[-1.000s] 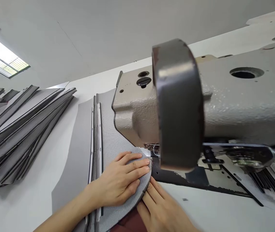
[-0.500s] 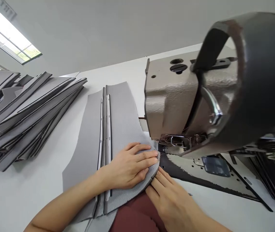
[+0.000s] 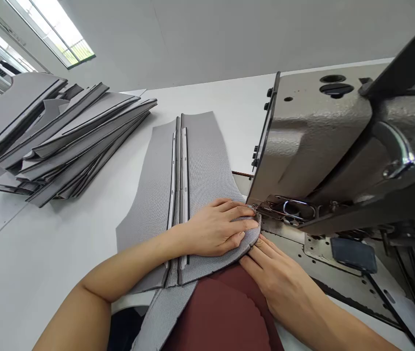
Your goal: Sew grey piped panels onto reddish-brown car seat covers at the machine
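Observation:
A grey fabric panel (image 3: pixel 207 161) with a seam down its middle and two pale strips beside it lies on the white table. Its rounded right edge reaches under the head of a sewing machine (image 3: pixel 310 131). My left hand (image 3: pixel 218 226) rests flat on the panel near that edge, fingers stretched toward the needle area. Lower right, my right hand (image 3: pixel 273 265) pinches the panel's curved rim between thumb and fingers. The needle itself is hidden by the machine head and my fingers.
A stack of similar grey panels (image 3: pixel 94 141) lies on the left of the white table (image 3: pixel 65 243). At the right, a dark flat pad (image 3: pixel 353 254) sits by the machine bed (image 3: pixel 317 263). Behind the table stands a grey wall (image 3: pixel 211 39).
My view has shifted, so the table, panel and stack sit further left and the machine further right. Both hands keep their places on the panel, whose edge stays at the machine.

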A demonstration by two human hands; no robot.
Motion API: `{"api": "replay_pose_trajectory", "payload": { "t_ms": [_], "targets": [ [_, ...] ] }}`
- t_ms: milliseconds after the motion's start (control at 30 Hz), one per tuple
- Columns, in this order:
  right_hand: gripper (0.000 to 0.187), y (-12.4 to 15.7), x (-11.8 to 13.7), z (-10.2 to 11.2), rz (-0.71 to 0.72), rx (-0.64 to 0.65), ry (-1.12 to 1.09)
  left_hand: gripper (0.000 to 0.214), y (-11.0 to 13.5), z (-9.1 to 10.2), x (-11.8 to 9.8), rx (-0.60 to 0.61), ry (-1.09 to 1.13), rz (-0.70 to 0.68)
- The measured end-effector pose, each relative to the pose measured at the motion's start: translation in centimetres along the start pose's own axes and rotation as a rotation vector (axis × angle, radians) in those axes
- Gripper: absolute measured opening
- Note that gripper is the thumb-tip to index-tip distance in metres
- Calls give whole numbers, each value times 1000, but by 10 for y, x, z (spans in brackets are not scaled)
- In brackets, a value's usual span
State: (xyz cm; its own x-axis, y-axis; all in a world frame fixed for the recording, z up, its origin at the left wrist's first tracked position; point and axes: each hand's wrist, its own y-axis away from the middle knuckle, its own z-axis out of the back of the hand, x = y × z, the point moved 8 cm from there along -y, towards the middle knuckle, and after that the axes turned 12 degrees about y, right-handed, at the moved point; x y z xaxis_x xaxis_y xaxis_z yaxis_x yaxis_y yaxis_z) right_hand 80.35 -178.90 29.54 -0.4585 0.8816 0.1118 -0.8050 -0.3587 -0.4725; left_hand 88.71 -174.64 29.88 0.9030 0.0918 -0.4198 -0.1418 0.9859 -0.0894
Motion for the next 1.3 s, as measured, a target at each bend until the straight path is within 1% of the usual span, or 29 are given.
{"api": "replay_pose_trajectory", "payload": {
  "t_ms": [167, 367, 567, 600, 700, 733, 767, 833, 900, 967, 1033, 1133, 1300],
  "targets": [
    [42, 2, -4, -4, 22, 62, -8, 35, -2, -1, 2, -5, 0, 12],
    [41, 6, -3, -3, 14, 30, -5, 37, -3, -1, 4, -28, 23, 2],
    [39, 5, 2, 1, 40, -24, 37, 38, -2, -2, 6, 8, 82, 20],
    [39, 5, 2, 1, 40, -31, 41, 44, -1, -2, 6, 16, 104, 12],
    [39, 4, 2, 1, 35, -32, 23, 79, 3, -1, 0, 59, 155, -16],
    [40, 5, 1, 1, 31, -26, 21, 86, 4, -1, -4, 91, 155, -9],
    [40, 6, 1, 1, 28, -14, 24, 88, 5, 1, -9, 130, 142, 10],
    [40, 11, 5, 2, 50, 28, 39, 76, 8, 6, -22, 216, 72, 85],
    [39, 19, 14, 4, 110, 60, 48, 65, 12, 12, -32, 311, -55, 197],
    [38, 29, 25, 6, 174, 67, 52, 60, 17, 17, -39, 413, -168, 289],
    [37, 37, 34, 7, 209, 62, 63, 56, 19, 18, -44, 493, -222, 327],
    [36, 41, 40, 6, 221, 60, 76, 49, 17, 17, -45, 522, -252, 318],
    [36, 40, 34, 2, 201, 68, 87, 41, 10, 13, -43, 483, -293, 300]
  ]
}}
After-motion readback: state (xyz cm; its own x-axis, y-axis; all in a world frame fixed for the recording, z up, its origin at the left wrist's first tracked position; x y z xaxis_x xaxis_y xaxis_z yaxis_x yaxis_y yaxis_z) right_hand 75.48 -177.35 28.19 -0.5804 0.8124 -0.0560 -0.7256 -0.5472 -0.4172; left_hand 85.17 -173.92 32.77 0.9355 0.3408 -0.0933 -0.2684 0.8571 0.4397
